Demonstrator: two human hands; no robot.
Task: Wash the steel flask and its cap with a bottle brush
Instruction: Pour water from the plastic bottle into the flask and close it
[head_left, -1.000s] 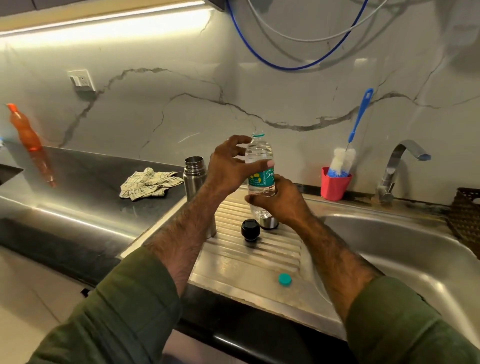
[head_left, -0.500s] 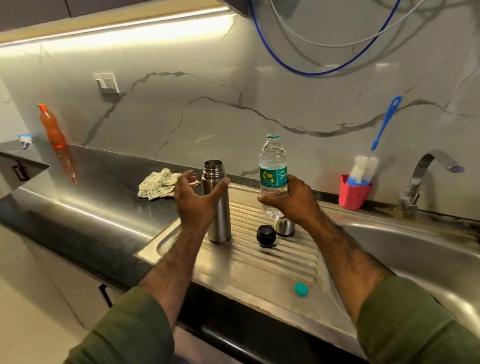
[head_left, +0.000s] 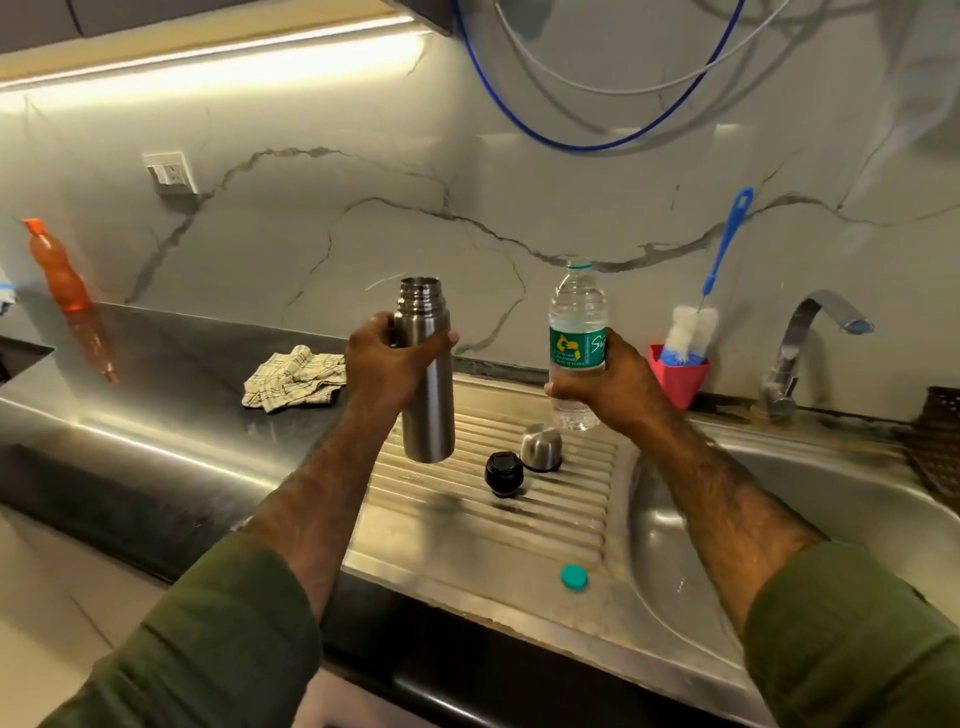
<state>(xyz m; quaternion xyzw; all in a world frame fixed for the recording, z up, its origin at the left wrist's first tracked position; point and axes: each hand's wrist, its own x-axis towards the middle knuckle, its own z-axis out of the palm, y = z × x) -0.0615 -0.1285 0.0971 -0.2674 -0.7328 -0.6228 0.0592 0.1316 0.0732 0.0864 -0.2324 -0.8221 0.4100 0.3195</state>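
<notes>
**Two hands, two bottles above the drainboard**

Two vessels are held upright at the centre of the frame. The steel flask (head_left: 426, 384), open at its threaded mouth, is lifted clear of the ribbed drainboard (head_left: 519, 525); the left hand (head_left: 387, 364) grips its upper body, fingers (head_left: 449, 339) curled round the far side and thumb on the near-left side. To its right, the right hand (head_left: 605, 387) holds a clear water bottle (head_left: 576, 332) with a green label, fingers wrapped round its lower half. The bottle's neck has no cap on it, and it appears to hold water, though the glare makes the level hard to judge.

Below and between the hands, a black stopper (head_left: 504, 472) and a domed steel cap (head_left: 542, 447) stand on the drainboard, just beside each other. Nearer the lower edge, a small teal bottle cap (head_left: 574, 577) lies alone by the rim of the sink basin (head_left: 810, 519).

At the right, a bottle brush (head_left: 719, 270) with a blue handle and white bristles stands in a red cup (head_left: 678, 376) against the marble wall, with the tap (head_left: 802, 343) further right. Left of the flask, a crumpled checked cloth (head_left: 293, 382) lies on the dark bench (head_left: 171, 395), and an orange bottle (head_left: 57, 270) stands at the far left. Blue and white hoses (head_left: 597, 148) loop across the upper frame. Green sleeves (head_left: 218, 649) cover both forearms at the bottom.
</notes>
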